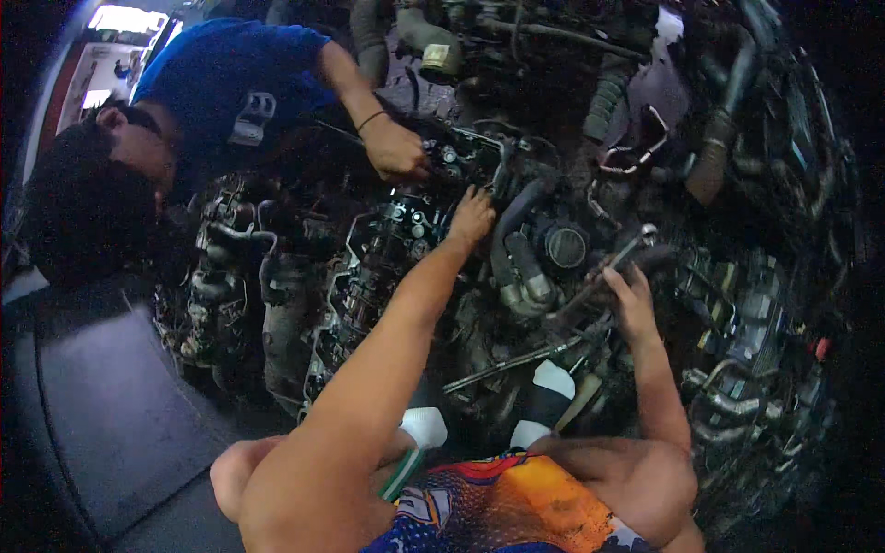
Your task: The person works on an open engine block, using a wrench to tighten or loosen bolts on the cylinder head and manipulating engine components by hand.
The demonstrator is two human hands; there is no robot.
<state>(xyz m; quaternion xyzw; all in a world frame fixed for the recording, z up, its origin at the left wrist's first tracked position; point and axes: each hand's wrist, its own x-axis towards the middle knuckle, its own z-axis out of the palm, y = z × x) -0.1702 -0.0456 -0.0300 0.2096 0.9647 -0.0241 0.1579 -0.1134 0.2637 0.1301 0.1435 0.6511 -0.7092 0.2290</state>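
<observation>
My left hand (473, 218) rests with its fingers stretched out on the edge of the open engine top (369, 267). The fingertips touch dark metal beside the shiny round parts. In my right hand (631, 300) is a long wrench (630, 247), gripped by its shaft with the bright ring end pointing up and away. Its lower end fades into the dark parts. Close to my left hand, another person's hand (395, 150) reaches down to the same engine; what those fingers hold is hidden. A thick black hose (518, 263) curves between my two hands.
The other person, in a blue shirt (235, 78), leans in from the left. A long metal bar (507, 367) lies low in the bay, near my white-and-black footwear (544, 405). Pipes and a ribbed hose (606, 100) crowd the far side. A dark panel (120, 405) lies at left.
</observation>
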